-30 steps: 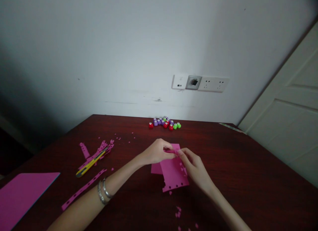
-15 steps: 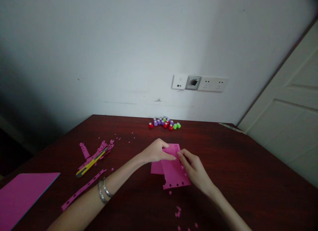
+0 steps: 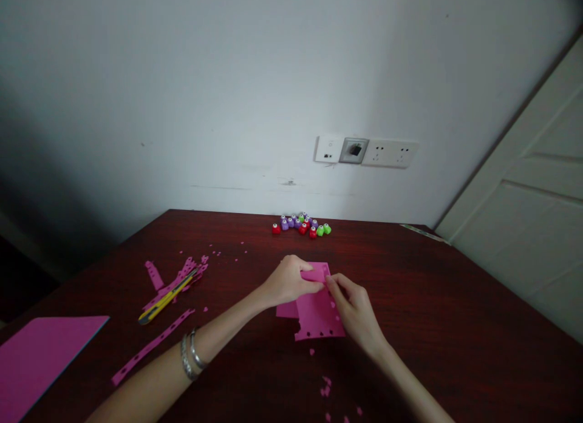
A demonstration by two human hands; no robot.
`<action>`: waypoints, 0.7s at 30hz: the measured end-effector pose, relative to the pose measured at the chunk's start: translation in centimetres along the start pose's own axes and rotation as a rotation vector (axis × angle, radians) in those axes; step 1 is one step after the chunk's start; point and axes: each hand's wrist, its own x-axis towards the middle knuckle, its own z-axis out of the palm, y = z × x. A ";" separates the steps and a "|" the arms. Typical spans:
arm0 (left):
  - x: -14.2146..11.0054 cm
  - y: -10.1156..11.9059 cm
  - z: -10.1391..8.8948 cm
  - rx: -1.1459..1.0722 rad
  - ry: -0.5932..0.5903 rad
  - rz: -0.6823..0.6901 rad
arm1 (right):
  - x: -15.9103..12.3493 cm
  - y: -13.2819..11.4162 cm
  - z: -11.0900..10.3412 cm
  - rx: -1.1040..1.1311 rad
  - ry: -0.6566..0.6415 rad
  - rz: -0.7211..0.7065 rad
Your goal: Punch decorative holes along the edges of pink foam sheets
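Note:
A pink sheet of paper (image 3: 319, 314) hangs from both my hands above the table, with small punched holes along its lower edge and small pink cut-outs by its right side. My left hand (image 3: 291, 281) grips its upper left part, thumb pressed toward the fingers. At the upper right edge, my right hand (image 3: 353, 301) pinches the paper between thumb and fingertips. Part of another pink piece (image 3: 286, 309) shows behind it at the left. Several small pink cut-outs (image 3: 326, 388) lie on the table below.
Several small red, purple and green craft punches (image 3: 313, 232) stand near the wall. A yellow utility knife (image 3: 166, 298) lies on punched pink scraps at the left. One long pink strip (image 3: 152, 347) and a larger pink sheet (image 3: 45, 356) lie nearer. Sockets (image 3: 390, 154) are on the wall.
The fold or strip raised at the top of the paper has flattened down. The sheet's lower edge has risen slightly. Both hands stay nearly in place.

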 end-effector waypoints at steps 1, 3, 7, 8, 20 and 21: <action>0.0 0.0 0.0 0.000 0.003 -0.007 | 0.0 0.1 0.0 0.001 0.004 0.002; 0.0 0.1 0.0 -0.009 0.007 -0.023 | 0.1 0.2 0.0 0.014 0.005 0.011; 0.2 0.0 -0.3 -0.085 -0.020 -0.070 | 0.2 0.0 -0.4 0.062 -0.010 0.024; 0.3 0.0 -0.5 -0.113 -0.025 -0.085 | 0.2 -0.2 -0.6 0.072 -0.006 0.022; 1.8 -1.6 -1.9 -0.329 0.189 -0.158 | 1.5 1.0 -2.0 0.141 -0.024 0.039; 1.8 -1.5 -2.2 -0.256 0.235 -0.129 | 1.4 1.0 -2.1 0.120 -0.025 0.035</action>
